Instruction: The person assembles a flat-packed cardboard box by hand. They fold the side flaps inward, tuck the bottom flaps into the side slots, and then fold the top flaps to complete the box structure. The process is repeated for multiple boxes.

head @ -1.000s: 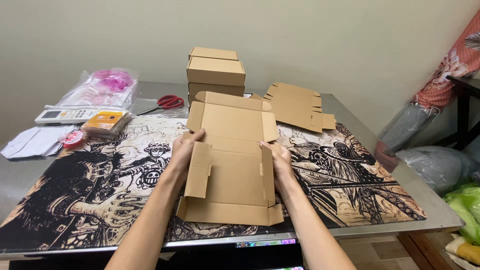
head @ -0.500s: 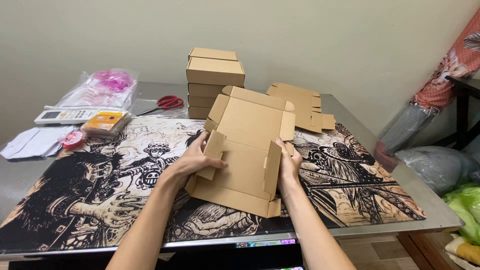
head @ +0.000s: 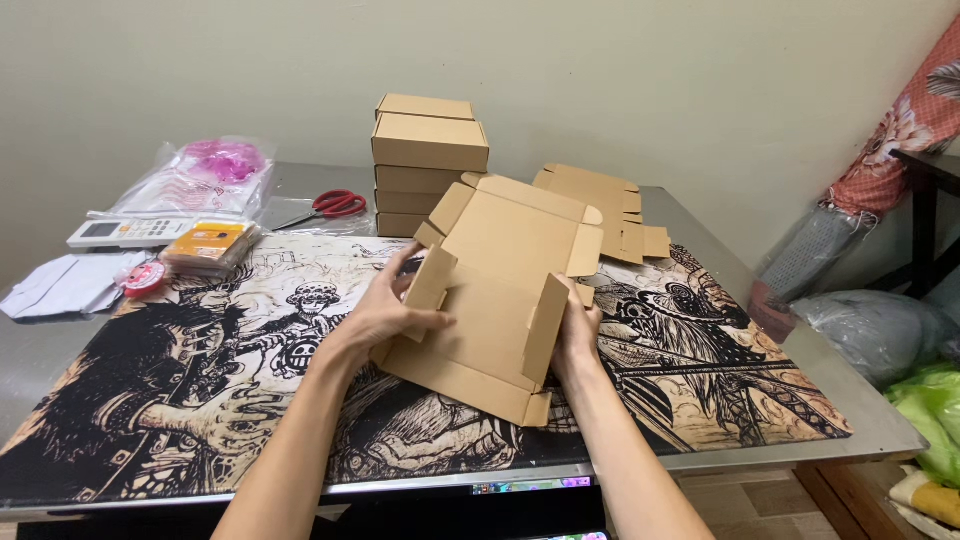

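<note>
Brown corrugated cardboard, die-cut into a half-folded flat mailer box, sits tilted at the centre of the view, lifted off the worktop with its far lid panel raised toward twelve o'clock and its near edge dipping toward six. The left hand grips the box from nine o'clock, thumb lying across the inner base panel and fingers curled round the upright left side flap. The right hand clasps the box from three o'clock, fingers closed against the raised right side flap, with the palm mostly hidden behind the card. Under the box lies a large printed mat with black and sepia comic-style figures, covering most of the grey metal worktop. At twelve o'clock from the box stands a stack of finished brown cardboard boxes, and at one o'clock, near it, a low pile of unfolded flat cardboard blanks. At eleven o'clock rest red-handled scissors. Farther toward ten o'clock lie a clear plastic bag with pink contents, a white remote-shaped device, a small orange packet in clear wrap and a red roll of tape, with white paper sheets at nine o'clock.
</note>
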